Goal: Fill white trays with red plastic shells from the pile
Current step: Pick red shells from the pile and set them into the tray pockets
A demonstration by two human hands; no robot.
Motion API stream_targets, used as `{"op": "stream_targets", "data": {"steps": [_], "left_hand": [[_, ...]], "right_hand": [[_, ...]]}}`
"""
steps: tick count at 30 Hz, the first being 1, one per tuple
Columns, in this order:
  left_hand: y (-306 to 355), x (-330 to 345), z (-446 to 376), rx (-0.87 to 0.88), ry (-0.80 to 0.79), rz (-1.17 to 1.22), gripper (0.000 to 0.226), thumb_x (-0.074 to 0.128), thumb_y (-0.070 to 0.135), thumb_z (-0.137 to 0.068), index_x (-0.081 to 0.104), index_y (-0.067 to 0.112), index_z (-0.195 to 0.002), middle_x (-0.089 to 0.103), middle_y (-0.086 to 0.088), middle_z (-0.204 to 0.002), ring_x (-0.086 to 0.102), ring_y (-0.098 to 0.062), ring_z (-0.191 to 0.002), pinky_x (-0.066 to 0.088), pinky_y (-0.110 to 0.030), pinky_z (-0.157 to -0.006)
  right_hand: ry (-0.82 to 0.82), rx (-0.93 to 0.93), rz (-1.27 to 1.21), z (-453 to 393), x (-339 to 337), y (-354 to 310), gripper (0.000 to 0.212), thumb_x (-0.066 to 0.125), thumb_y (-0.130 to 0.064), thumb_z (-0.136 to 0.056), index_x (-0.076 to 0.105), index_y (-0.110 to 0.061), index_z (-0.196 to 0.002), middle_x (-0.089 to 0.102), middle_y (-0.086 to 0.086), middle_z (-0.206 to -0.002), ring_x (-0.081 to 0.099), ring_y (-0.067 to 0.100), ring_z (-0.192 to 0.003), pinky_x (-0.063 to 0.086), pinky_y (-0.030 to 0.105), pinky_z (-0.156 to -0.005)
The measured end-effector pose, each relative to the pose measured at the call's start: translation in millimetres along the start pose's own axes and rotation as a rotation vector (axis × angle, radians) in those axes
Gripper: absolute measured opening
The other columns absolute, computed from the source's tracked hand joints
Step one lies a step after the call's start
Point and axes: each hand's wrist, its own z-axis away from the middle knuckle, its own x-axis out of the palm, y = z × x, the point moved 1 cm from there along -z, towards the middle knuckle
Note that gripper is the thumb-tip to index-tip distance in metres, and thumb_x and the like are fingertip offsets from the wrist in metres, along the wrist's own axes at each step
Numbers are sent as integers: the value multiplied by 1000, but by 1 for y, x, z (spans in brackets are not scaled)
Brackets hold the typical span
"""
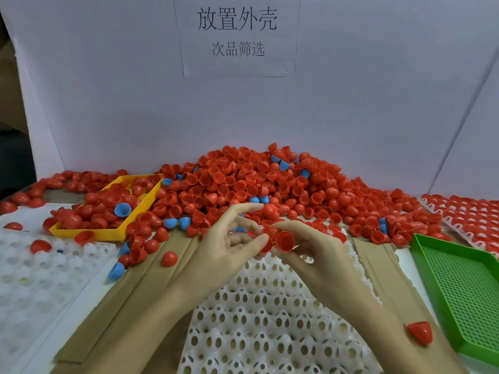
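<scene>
The middle white tray (270, 319) at 6 o'clock shows only bare holes, the pile (256, 190) at 12 o'clock is large, so nearly all remains; the right hand (305, 255) pinches 1 red shell (285, 240), the left hand (229, 244) holds another loosely.

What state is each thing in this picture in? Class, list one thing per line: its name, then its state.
white tray: in front of the person, visible pockets unfilled
pile of red shells: heaped behind the tray, some blue shells mixed in
yellow tray: holds red shells and one blue
green tray: nothing in its visible part
left hand: thumb on a red shell, fingers extended
right hand: pinching a red shell
</scene>
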Motion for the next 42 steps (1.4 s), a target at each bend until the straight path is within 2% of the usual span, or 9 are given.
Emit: {"op": "stream_targets", "data": {"steps": [3,12,18,23,26,29,33,38,42], "left_hand": [[0,2,0,-20,-15,6,26,71,32,-94,72,34,-120,71,12,-116,73,-10,-101,56,-16,-83],[-9,-5,-4,-209,219,249,10,83,18,-83,78,16,-91,76,-9,-101,76,-26,-92,62,-32,-77],[-4,-35,-11,-118,362,91,6,79,17,-88,76,18,-93,77,-4,-95,77,-22,-86,62,-29,-78],[-8,-117,-13,128,781,-659,8,73,14,-92,66,14,-97,71,-3,-100,68,-24,-93,52,-38,-78],[-27,-174,0,-117,901,-1132,18,67,12,-95,62,7,-111,62,-24,-115,58,-44,-106,47,-49,-77],[-45,-192,7,-312,804,-1295,27,68,9,-93,65,-2,-117,56,-35,-123,48,-56,-115,43,-64,-94],[-34,-147,-8,-34,717,-1300,16,69,4,-89,71,0,-104,60,-25,-118,53,-48,-108,43,-56,-93],[-4,-42,-6,285,294,-736,14,67,24,-96,72,20,-108,67,12,-103,64,-7,-94,53,-22,-84],[0,5,6,340,17,-552,23,73,44,-91,71,30,-109,60,15,-103,68,-11,-88,55,-20,-79]], "right_hand": [[-50,-16,-21,0,1,-2,32,73,-27,-93,69,-33,-124,74,-16,-103,73,10,-98,60,26,-84],[-117,-45,61,2,5,-9,59,64,-20,-100,43,-31,-154,69,-22,-103,70,0,-97,55,15,-87],[-21,53,-51,-2,-11,-7,24,64,-22,-98,54,-22,-120,72,-14,-97,75,4,-89,59,23,-75],[-9,162,-139,-2,-15,-7,26,66,-37,-92,56,-18,-107,77,-12,-94,76,6,-86,59,22,-72],[-9,176,-109,-2,-16,-8,26,69,-39,-91,64,-20,-108,77,-11,-91,75,6,-85,59,22,-73],[11,179,-49,-2,-17,-7,20,71,-35,-93,69,-25,-110,74,-13,-87,73,6,-80,59,24,-72],[37,197,13,-2,-17,-4,20,73,-30,-93,72,-29,-113,69,-17,-92,68,2,-86,55,18,-74],[33,217,47,-2,-11,2,24,77,-34,-89,74,-34,-113,63,-13,-95,61,2,-88,49,14,-76],[7,187,37,0,-1,5,28,80,-30,-86,69,-34,-112,66,-11,-96,66,4,-89,54,15,-73]]}}
